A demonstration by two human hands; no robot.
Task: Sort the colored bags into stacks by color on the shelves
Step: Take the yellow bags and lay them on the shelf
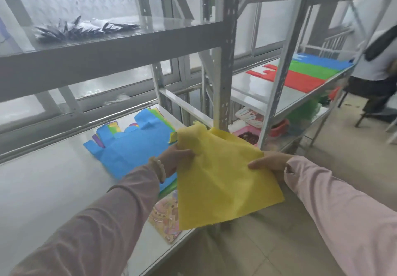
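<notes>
Both hands grasp a yellow bag [219, 181].
Left hand [176, 159] pinches its top; right hand [271, 164] its side (blue bag [133, 146] beyond the left fingers).

You wear a top with long sleeves. Your left sleeve [96, 217] looks a dull pink, almost brown, where the light is weak. Your right sleeve [343, 207] looks a lighter, soft pink. Both sleeves are plain cloth with soft wrinkles, and each one goes all the way down to the wrist. The right cuff has a small fold with a dark gap in it. On your left wrist, just past the cuff, you wear a bracelet [160, 168] of small, round, pale beads in a row. Your left hand [176, 159] and right hand [270, 161] are bare.
</notes>
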